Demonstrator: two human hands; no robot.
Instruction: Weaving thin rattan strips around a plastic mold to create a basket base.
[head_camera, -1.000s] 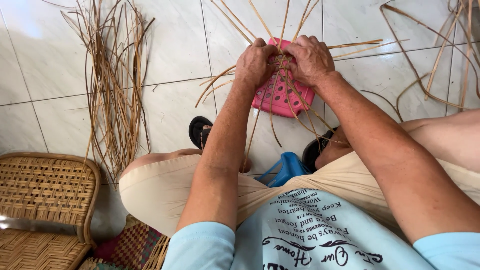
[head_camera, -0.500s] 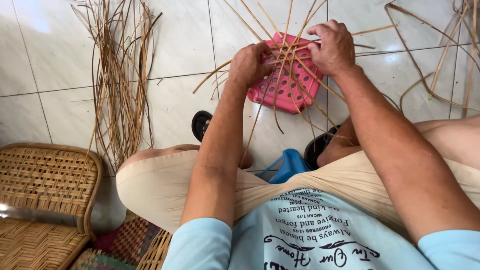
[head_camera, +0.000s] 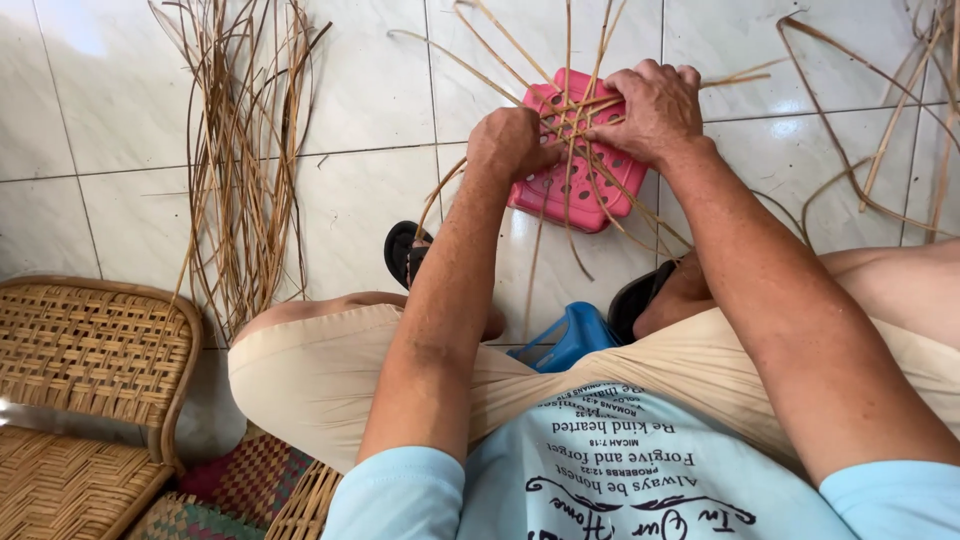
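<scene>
Hands meet over the pink plastic stool (head_camera: 575, 185) on the tiled floor (head_camera: 360, 200), left hand (head_camera: 512, 145) clenched and right hand (head_camera: 655, 110) pinching the crossed cane strips (head_camera: 580, 110), which look springy enough to slip apart if either grip loosens.

Home weaving spot: white tiled floor (head_camera: 360, 200), loose rattan strips (head_camera: 245, 150), woven cane chair (head_camera: 90, 350).

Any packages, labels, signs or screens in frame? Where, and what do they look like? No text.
No packages, signs or screens.
Printed shirt: bottom centre, worn by the person; light blue with dark lettering in plain and script lines, seen upside down from above.
</scene>
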